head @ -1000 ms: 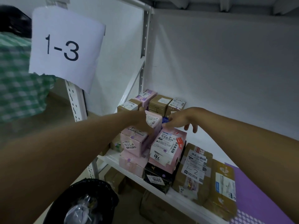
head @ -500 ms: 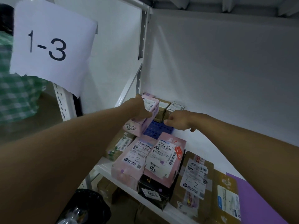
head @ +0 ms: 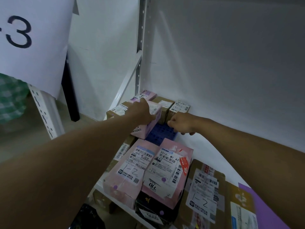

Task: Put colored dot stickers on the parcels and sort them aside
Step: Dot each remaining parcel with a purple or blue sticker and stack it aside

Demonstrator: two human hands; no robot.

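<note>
Pink parcel (head: 149,120) moved deeper onto white shelf (head: 198,146) (blank wall behind).

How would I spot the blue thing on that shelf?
Find the white shelf, then its back corner. The blue tray lies flat between the two hands, before brown boxes. It alone is blue and gridded with holes.

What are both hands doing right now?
Left hand: grips the pink parcel at the back of the shelf.
Right hand: fingers curled beside the blue tray; holding anything cannot be told.
</note>
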